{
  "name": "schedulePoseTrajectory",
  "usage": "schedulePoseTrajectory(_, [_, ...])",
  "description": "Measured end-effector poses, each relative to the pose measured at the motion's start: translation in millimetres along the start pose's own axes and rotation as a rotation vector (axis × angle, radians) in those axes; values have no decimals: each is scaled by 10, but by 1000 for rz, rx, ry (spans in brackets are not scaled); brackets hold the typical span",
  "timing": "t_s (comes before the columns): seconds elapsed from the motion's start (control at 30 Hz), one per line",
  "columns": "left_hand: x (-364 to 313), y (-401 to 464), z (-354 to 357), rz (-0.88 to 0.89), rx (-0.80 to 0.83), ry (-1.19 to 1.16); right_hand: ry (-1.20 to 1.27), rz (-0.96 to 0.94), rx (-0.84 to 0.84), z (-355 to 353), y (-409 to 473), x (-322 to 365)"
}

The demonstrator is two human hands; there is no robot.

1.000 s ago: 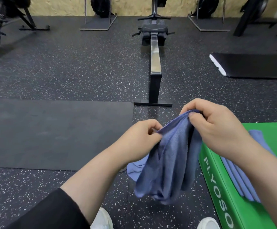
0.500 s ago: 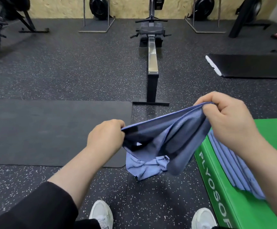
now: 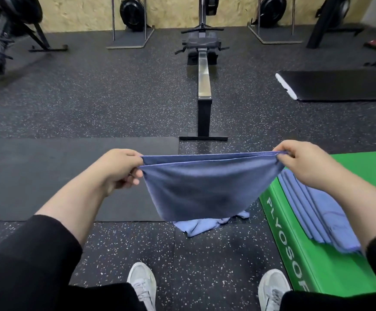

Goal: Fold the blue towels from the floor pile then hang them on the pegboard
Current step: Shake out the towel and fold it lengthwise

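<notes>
A blue towel hangs doubled and stretched taut between my hands, above the floor. My left hand pinches its left top corner and my right hand pinches its right top corner. Below it a lighter blue towel lies crumpled on the speckled floor, partly hidden by the held one. Several folded blue towels lie stacked on the green plyo box at my right. No pegboard is in view.
A rowing machine stands straight ahead, its foot just beyond the towel. A black mat lies at the left and another black mat at the far right. My white shoes stand below. More gym machines line the back wall.
My hands have moved apart, the left going left and the right going right. The bunched towel has been pulled out into a flat, taut, doubled sheet.
</notes>
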State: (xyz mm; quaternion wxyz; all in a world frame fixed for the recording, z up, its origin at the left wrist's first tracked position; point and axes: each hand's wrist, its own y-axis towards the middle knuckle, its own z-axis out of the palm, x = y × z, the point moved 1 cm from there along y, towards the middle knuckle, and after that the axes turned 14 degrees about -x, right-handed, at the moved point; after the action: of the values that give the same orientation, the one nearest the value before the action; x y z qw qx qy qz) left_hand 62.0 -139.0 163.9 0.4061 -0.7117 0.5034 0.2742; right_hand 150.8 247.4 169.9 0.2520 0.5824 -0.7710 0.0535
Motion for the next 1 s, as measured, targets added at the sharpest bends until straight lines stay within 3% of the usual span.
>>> schedulePoseTrajectory(0.17, [-101,-104,-37,109,10,26,29,1,-80,-50,18,-49])
schedulePoseTrajectory(0.33, [-199,-86,-77,91,-49,-84,418,167,-70,-133,19,-21])
schedulePoseTrajectory(0.5, [-265,11,-47,89,68,-183,599,278,-57,-52,103,-84])
schedulePoseTrajectory(0.57, [-269,64,-43,214,103,-48,610,308,-63,-3,159,-120])
schedulePoseTrajectory(0.67, [-231,200,-15,415,-74,225,608,321,-39,61,222,-144])
schedulePoseTrajectory(0.83, [-211,392,114,410,-196,86,495,259,-54,124,302,-82])
schedulePoseTrajectory(1.0, [-234,538,100,443,-228,133,406,249,-179,131,403,-122])
